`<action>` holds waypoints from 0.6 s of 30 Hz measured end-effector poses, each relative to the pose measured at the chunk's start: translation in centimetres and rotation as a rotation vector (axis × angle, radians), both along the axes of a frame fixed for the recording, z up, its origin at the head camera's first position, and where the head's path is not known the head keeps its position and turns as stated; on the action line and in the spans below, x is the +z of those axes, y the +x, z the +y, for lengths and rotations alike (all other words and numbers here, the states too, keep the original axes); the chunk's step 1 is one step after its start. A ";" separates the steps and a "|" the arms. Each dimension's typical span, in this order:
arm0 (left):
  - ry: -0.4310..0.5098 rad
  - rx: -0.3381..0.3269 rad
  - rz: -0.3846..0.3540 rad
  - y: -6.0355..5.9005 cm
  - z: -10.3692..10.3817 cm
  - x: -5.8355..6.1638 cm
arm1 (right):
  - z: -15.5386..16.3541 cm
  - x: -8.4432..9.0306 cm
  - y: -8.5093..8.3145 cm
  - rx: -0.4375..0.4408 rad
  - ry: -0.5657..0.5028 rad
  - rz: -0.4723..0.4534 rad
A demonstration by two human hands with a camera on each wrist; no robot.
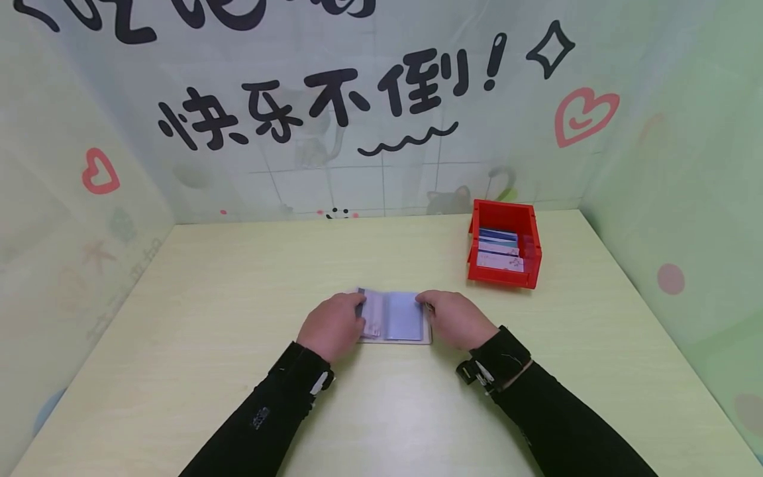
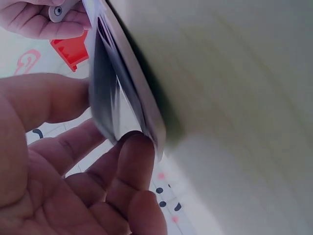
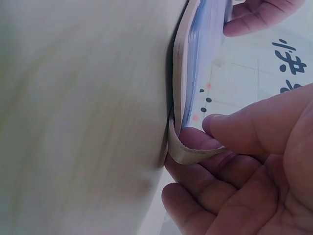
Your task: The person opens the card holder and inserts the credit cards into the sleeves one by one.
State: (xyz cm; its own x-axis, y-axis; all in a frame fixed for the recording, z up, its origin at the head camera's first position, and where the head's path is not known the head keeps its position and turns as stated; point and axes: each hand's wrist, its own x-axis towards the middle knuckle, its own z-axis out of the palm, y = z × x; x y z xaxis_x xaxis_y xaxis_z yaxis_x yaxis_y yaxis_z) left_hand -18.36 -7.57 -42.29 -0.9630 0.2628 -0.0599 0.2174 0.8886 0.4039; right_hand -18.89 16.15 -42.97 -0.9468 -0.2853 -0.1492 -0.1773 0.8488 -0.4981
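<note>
A card holder (image 1: 404,317) with clear plastic sleeves lies opened out in front of me, between both hands. At its left side my left hand (image 1: 334,326) pinches the sleeve pages; in the left wrist view, the thumb is on the raised grey page (image 2: 100,93) and fingertips reach its lower edge. A gap shows between that page and the cover (image 2: 142,103) below. On the other side, my right hand (image 1: 457,319) pinches a short beige strap (image 3: 188,155) that bends up from the cover's edge, between thumb and fingers.
Toward the back right of the pale wooden table (image 1: 250,265) stands a red bin (image 1: 501,279), holding several upright cards (image 1: 499,262). Printed fabric walls (image 1: 381,185) rise at the back and both sides.
</note>
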 end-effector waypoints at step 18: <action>-0.020 -0.035 -0.036 0.0 -0.9 -0.3 | 0.2 0.3 0.0 -0.038 -0.041 -0.046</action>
